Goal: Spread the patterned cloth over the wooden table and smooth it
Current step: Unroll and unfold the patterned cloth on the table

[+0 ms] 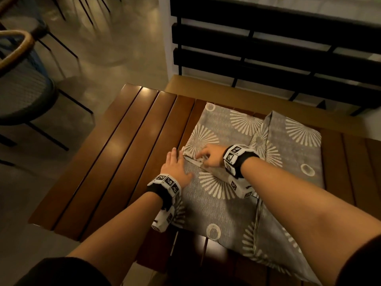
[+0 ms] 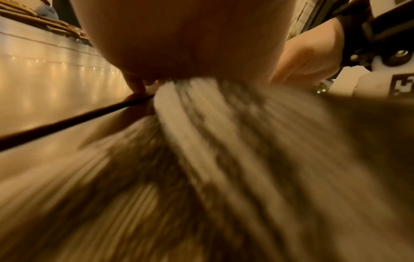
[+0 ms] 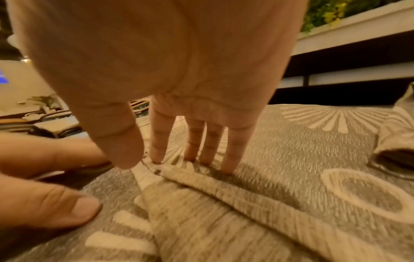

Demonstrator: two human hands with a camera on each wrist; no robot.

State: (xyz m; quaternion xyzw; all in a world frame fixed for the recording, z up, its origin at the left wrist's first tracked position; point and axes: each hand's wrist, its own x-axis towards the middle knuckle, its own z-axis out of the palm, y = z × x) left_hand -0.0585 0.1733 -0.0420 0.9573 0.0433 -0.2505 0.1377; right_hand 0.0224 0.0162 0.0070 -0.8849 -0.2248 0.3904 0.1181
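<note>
A grey cloth printed with cream sunbursts and rings [image 1: 253,162] lies still partly folded on the right half of a dark brown slatted wooden table [image 1: 115,153], its layers overlapping and one flap standing up in a ridge toward the far right corner. The near edge of the cloth hangs over the table's front edge.

The person's left hand [image 1: 176,169] rests flat at the cloth's left border, fingers straight and close together, fingertips reaching onto bare wood just beside the fabric. The left wrist view is badly blurred; it shows only the palm against streaked cloth and a dark gap between slats.

The right hand [image 1: 210,156] sits just beside the left, over a folded hem [image 3: 224,187]. In the right wrist view its four fingers [image 3: 195,140] point down, slightly spread, tips touching the top layer at the hem, while the thumb hangs close to the cloth's corner. Whether the thumb pinches the fabric cannot be told.

Both wrists carry black straps with white marker-printed blocks [image 1: 234,154]. A dark slatted bench back [image 1: 268,48] stands beyond the table, and a round-backed chair [image 1: 22,85] stands on the pale floor to the left.
</note>
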